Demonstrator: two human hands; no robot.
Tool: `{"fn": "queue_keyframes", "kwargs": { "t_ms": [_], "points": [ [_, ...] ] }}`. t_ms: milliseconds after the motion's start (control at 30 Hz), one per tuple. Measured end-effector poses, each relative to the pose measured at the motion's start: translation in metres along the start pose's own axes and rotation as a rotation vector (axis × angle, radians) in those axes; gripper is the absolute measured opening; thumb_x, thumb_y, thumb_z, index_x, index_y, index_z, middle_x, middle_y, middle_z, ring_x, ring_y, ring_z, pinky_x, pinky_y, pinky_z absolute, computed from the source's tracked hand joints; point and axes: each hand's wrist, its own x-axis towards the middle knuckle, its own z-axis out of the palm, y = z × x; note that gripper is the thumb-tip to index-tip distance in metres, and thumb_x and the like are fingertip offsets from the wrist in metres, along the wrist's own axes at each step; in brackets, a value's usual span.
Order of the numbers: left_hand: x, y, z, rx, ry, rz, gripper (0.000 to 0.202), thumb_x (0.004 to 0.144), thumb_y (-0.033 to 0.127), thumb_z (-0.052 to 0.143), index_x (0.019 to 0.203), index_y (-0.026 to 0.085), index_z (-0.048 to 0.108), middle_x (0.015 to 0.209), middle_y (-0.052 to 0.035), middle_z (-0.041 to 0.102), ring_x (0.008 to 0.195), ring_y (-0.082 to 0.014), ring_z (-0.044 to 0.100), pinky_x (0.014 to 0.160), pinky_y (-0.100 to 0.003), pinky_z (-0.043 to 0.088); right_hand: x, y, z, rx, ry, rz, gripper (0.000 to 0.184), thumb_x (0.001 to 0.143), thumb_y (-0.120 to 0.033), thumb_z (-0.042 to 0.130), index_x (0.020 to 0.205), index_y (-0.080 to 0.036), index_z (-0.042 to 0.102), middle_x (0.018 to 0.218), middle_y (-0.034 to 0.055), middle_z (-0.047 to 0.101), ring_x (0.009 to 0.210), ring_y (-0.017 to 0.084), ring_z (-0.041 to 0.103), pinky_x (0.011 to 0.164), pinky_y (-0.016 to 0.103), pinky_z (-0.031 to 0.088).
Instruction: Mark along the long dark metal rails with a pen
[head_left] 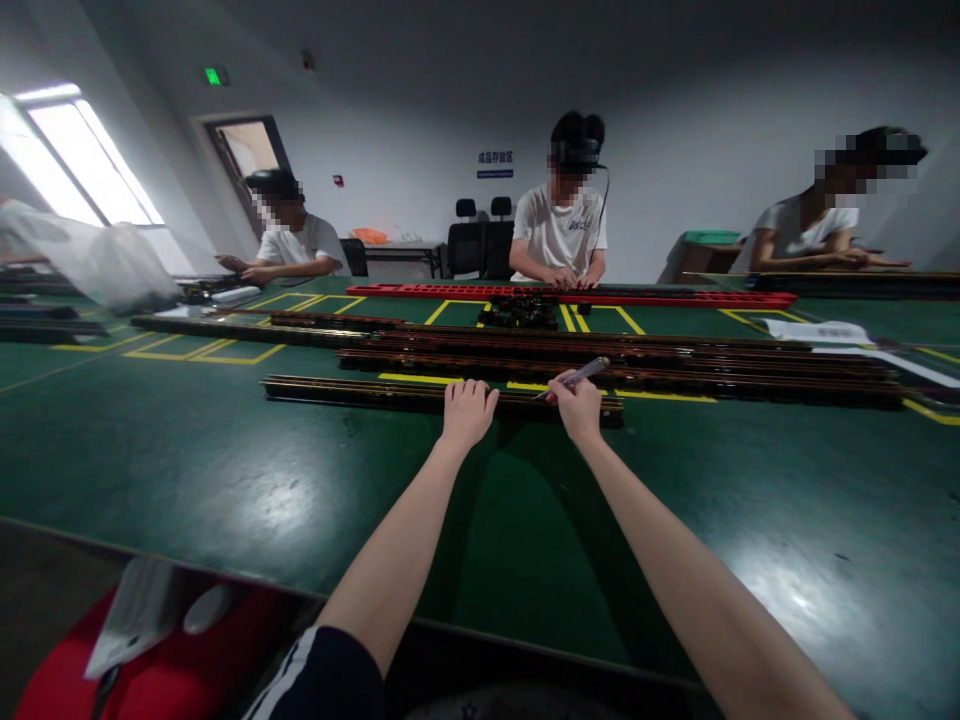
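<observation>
A long dark rail [360,392] with thin shiny lines along it lies crosswise on the green table in front of me. Over its middle rests my left hand [468,408], fingers bent across the rail and thumb to the right. My right hand [577,405] is closed around a grey pen [589,371]. The pen slants, its thin tip pointing down and left at the rail's top near the right end. Whether the tip touches is too small to tell. My palms hide parts of the rail.
More dark rails [675,365] lie in a stack just beyond. Behind them are small black parts [517,312] and a long red rack [675,298], where a co-worker's hands [566,280] rest. White papers [817,332] lie right. Yellow tape marks the green table [187,450].
</observation>
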Motion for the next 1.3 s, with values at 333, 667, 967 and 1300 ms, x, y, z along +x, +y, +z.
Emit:
{"fn": "queue_keyframes", "kwargs": {
  "t_ms": [333, 667, 967, 1300],
  "points": [
    [0.001, 0.001, 0.001, -0.013, -0.014, 0.106, 0.038, 0.102, 0.034, 0.03, 0.118, 0.02, 0.061, 0.12, -0.0067, 0.067, 0.116, -0.0225, 0.056, 0.113, -0.044, 0.028, -0.003, 0.0, 0.006, 0.051, -0.101, -0.004, 0.013, 0.071, -0.032, 0.063, 0.065, -0.022, 0.058, 0.059, 0.0016, 0.065, 0.062, 0.022, 0.066, 0.068, 0.038, 0.053],
    [0.0, 0.003, -0.002, 0.006, -0.044, 0.117, 0.039, 0.102, 0.035, 0.031, 0.116, 0.017, 0.063, 0.116, -0.0082, 0.067, 0.11, -0.0228, 0.059, 0.103, -0.041, 0.038, 0.001, -0.001, 0.0, 0.089, -0.006, 0.007, 0.01, 0.067, -0.029, 0.062, 0.062, -0.02, 0.059, 0.053, 0.0006, 0.063, 0.055, 0.02, 0.063, 0.061, 0.034, 0.05],
    [0.0, 0.004, -0.005, -0.01, -0.075, 0.11, 0.039, 0.102, 0.035, 0.029, 0.118, 0.019, 0.061, 0.118, -0.0077, 0.066, 0.112, -0.0228, 0.058, 0.103, -0.041, 0.038, 0.004, 0.001, -0.005, 0.097, 0.088, 0.022, 0.008, 0.064, -0.026, 0.059, 0.059, -0.021, 0.057, 0.047, -0.0019, 0.058, 0.05, 0.019, 0.059, 0.062, 0.033, 0.047],
    [0.001, 0.004, -0.005, -0.003, -0.074, 0.1, 0.039, 0.102, 0.035, 0.03, 0.116, 0.017, 0.062, 0.117, -0.0083, 0.066, 0.111, -0.0228, 0.058, 0.104, -0.041, 0.038, -0.001, -0.003, -0.002, 0.074, 0.045, 0.013, 0.009, 0.066, -0.027, 0.06, 0.06, -0.021, 0.056, 0.051, -0.0007, 0.06, 0.054, 0.019, 0.06, 0.061, 0.032, 0.047]
  ]
}}
